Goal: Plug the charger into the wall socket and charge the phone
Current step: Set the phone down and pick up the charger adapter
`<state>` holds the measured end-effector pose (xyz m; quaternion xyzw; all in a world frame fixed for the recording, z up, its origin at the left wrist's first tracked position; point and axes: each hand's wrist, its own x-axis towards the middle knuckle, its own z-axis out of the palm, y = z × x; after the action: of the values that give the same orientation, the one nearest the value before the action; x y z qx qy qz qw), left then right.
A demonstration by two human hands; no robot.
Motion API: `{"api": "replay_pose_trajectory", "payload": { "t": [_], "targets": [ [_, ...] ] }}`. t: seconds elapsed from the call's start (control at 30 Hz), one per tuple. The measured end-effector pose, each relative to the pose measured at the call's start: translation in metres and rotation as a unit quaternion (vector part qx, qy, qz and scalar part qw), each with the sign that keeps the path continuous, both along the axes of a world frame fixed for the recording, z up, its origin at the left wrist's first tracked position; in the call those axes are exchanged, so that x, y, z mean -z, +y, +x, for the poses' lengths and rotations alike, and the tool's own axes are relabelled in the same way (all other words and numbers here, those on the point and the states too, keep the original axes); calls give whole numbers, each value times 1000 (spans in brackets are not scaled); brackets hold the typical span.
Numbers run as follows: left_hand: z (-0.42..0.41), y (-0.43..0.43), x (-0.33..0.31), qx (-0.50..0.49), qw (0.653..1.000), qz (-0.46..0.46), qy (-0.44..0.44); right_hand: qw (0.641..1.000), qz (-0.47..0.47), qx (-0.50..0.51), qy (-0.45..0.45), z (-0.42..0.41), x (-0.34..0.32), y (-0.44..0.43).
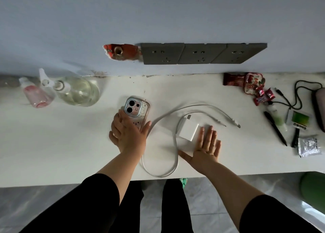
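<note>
A phone (pixel 135 110) in a clear case lies face down on the white table (pixel 70 144), camera end toward the wall. My left hand (pixel 127 136) rests over its near end, fingers around its edges. A white charger block (pixel 188 129) lies to the right, prongs pointing toward the wall. Its white cable (pixel 160 162) loops toward the table's front edge and back, and the two cable ends (pixel 230 122) lie right of the block. My right hand (pixel 207 146) lies flat and open just beside the block. Three grey wall sockets (pixel 202 54) sit above the table.
Two spray bottles (pixel 73 90) lie at the back left. Red snack packets (pixel 253 85), a black pen (pixel 275 129), a black cable (pixel 297 95), small packets and a foil sachet (pixel 308 147) crowd the right side. A broken hole in the wall (pixel 121 52) is left of the sockets.
</note>
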<state>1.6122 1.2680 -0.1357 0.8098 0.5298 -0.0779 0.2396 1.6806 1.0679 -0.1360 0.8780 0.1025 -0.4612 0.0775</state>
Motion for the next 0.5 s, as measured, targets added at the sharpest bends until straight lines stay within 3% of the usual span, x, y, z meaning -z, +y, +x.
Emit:
{"api": "replay_pose_trajectory", "payload": {
  "t": [0.13, 0.23, 0.37, 0.5],
  "targets": [
    [4, -6, -15, 43, 997, 10, -61, 998, 57, 15, -8, -15, 3, 14],
    [11, -26, -21, 109, 985, -78, -106, 993, 107, 7, -45, -26, 0, 16],
    [31, -56, -19, 117, 982, -134, -58, 988, 117, -11, -95, -20, -6, 9],
    [43, -70, -12, 128, 985, -117, 21, 993, 97, -52, -43, 0, -1, 11]
  ]
}}
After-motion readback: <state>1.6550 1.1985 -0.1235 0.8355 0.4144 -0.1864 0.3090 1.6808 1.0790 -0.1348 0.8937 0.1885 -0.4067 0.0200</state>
